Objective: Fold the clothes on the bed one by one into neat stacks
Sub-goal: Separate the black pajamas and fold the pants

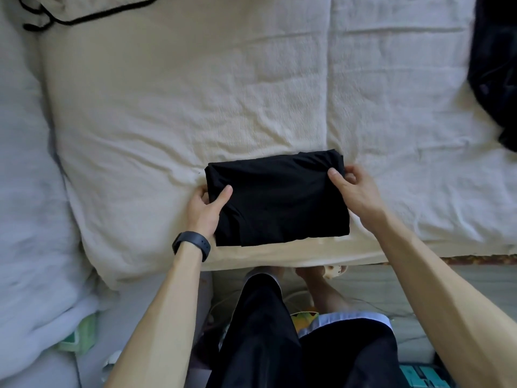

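From the head camera, your folded rectangle of black fabric point(277, 197) lies near the front edge of the bed's cream crinkled cover point(195, 107). Your left hand point(205, 210) grips its left edge, thumb on top. Your right hand point(354, 191) pinches the right edge, thumb over it, fingers curled behind. A dark heap of clothing point(495, 65) lies well apart at far right

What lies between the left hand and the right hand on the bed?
The folded black garment lies between left hand and right hand; both grip its sides, in the head view.
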`<act>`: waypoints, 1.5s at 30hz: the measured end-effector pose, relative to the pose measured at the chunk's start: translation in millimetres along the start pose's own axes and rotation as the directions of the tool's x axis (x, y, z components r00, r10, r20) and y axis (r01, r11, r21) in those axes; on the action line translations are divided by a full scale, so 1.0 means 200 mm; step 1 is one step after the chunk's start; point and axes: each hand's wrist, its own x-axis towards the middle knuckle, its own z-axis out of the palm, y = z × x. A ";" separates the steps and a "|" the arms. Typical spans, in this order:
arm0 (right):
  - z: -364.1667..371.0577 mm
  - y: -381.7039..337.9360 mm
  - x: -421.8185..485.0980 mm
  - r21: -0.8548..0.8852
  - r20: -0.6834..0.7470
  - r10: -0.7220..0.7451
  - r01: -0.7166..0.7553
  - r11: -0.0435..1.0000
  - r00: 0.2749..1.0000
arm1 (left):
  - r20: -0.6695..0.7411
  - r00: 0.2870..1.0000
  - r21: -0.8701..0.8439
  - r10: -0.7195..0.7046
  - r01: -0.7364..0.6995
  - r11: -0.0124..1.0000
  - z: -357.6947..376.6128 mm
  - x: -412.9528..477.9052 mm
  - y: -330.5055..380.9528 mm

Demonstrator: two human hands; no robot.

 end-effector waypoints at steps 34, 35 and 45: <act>-2.43 0.23 -1.99 0.394 -0.751 -0.211 0.681 0.617 0.625 | 0.699 0.455 -0.111 0.552 -0.694 0.712 1.58 -2.32 1.57; -2.53 0.26 -2.09 0.362 -0.786 -0.216 0.713 0.600 0.580 | 0.714 0.404 -0.137 0.572 -0.720 0.680 1.65 -2.45 1.61; -3.38 0.63 -2.71 0.148 -0.971 -0.074 0.820 0.553 0.225 | 0.821 0.053 -0.297 0.568 -0.810 0.506 2.43 -3.44 1.84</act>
